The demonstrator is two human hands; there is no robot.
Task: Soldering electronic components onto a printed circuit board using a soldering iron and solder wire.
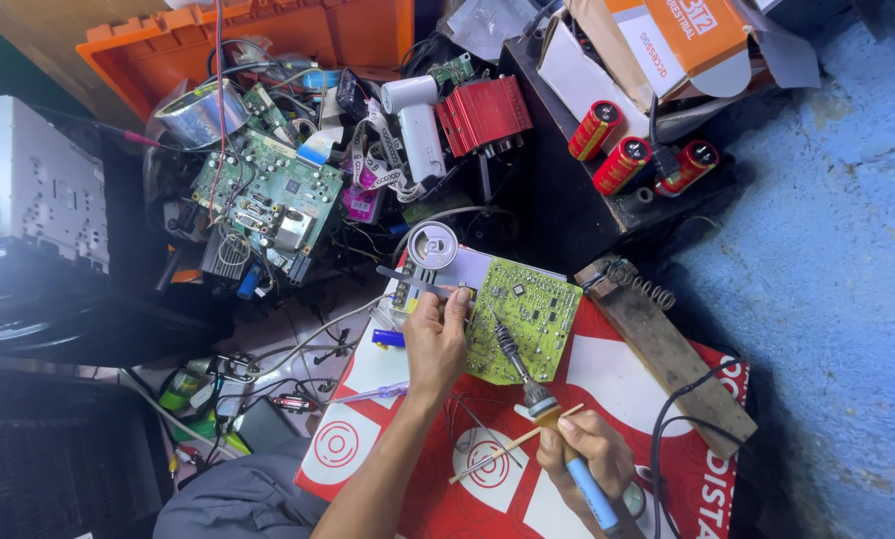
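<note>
While I watched through the head camera, the left hand (438, 344) was grasping a pair of tweezers (415, 282) between thumb and fingertips, and the tips of the tweezers pointed to the left, away from the board. This hand rested at the left edge of a yellow-green circuit board (530, 317), which lay tilted on a red and white printed sheet (647, 399). The right hand (585, 454) was clenched around the blue handle of a soldering iron (547, 414). The metal tip of the iron reached up onto the lower left part of the board and seemed to touch it. A thin wooden stick (512, 442) lay across the sheet, just under the iron, near the right hand; I could not tell if the fingers held it too.

Just beside the board, on its upper left, stood a small round tin (433, 245). A wooden plank with a metal spring (667, 344) lay to the right of the board. Further up I saw a second green circuit board (268, 200) among many wires, a red finned metal case (484, 113), and three red capacitors (632, 155) on a dark box. An orange plastic crate (258, 40) stood at the top.
</note>
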